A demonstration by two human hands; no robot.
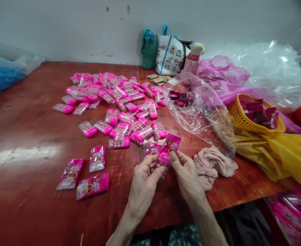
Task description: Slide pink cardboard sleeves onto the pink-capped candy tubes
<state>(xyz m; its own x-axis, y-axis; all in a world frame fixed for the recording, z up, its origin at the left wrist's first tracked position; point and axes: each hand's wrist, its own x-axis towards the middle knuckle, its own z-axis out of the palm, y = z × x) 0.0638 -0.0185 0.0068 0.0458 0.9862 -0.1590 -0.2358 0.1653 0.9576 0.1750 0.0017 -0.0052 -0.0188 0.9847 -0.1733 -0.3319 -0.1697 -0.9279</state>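
In front of me, both hands meet at one small clear box [163,171] of pink candy balls. My left hand [141,188] pinches its left side between thumb and fingers. My right hand [190,176] is closed on a pink printed sleeve [172,142] at the box's upper end; how far the sleeve covers the box is partly hidden by my fingers. Just behind my left fingertips lies another pink printed piece [152,149]. To the left, three sleeved candy boxes [70,173] lie flat on the table. Many unsleeved candy boxes [121,131] with pink caps are heaped beyond my hands.
A crumpled beige cloth [213,165] lies right of my right hand. Clear plastic film [204,112] holds dark red sleeves. A yellow basket [236,111] of sleeves stands at right on yellow plastic [275,153]. A white bag [169,56] and bottle holders stand against the wall.
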